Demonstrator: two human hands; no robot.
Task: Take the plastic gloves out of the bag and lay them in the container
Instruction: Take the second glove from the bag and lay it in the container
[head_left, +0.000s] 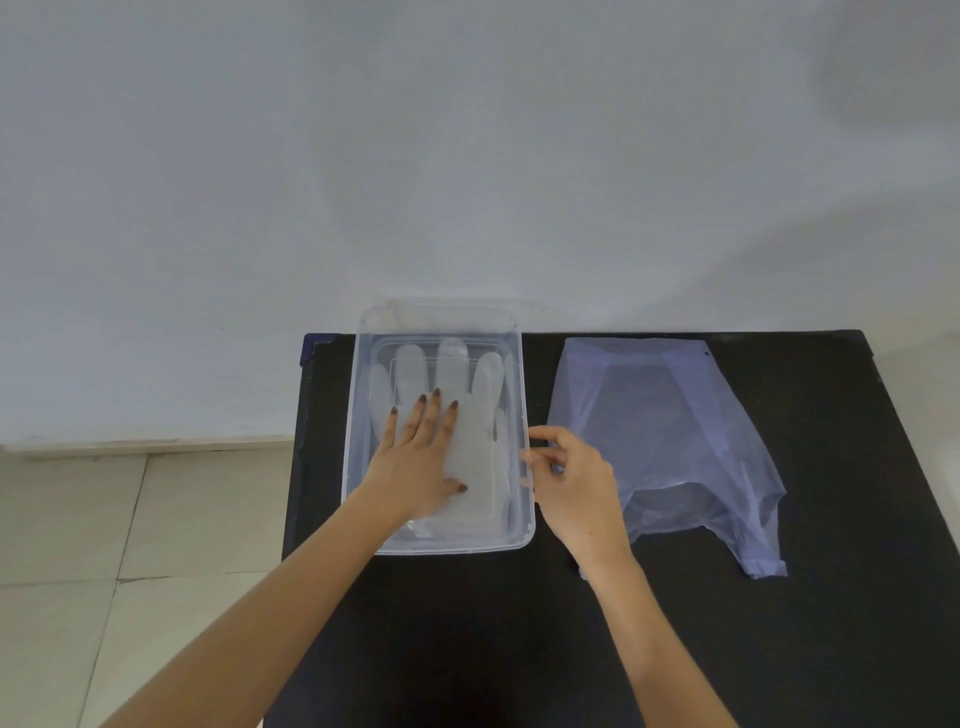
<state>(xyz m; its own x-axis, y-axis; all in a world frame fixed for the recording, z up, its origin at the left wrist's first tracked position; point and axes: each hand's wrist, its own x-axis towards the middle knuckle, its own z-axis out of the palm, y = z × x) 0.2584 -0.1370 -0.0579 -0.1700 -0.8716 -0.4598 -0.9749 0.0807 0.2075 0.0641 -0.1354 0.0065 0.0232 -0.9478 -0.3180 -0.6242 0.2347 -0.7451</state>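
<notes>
**Left palm flat on the gloves, right hand at the container's rim**

The left hand lies palm down inside the container, fingers spread and flat on the plastic gloves, thumb stretched out to the right. The gloves rest flat on the container's floor, their finger ends towards the far wall; how many are stacked there cannot be told. The left forearm comes in from the lower left, crossing the near rim.

The right hand sits just outside the container's right wall, fingers loosely curled, thumb and fingertips touching or nearly touching the rim. Whether it really grips the rim cannot be told. Its forearm rises from the bottom edge.

The clear container stands on the left part of a black table, its far end reaching past the table's back edge. The thin bluish bag lies flattened to the right, apart from the container.

Behind the table is a plain white wall. To the left, pale floor tiles meet a low skirting.
</notes>
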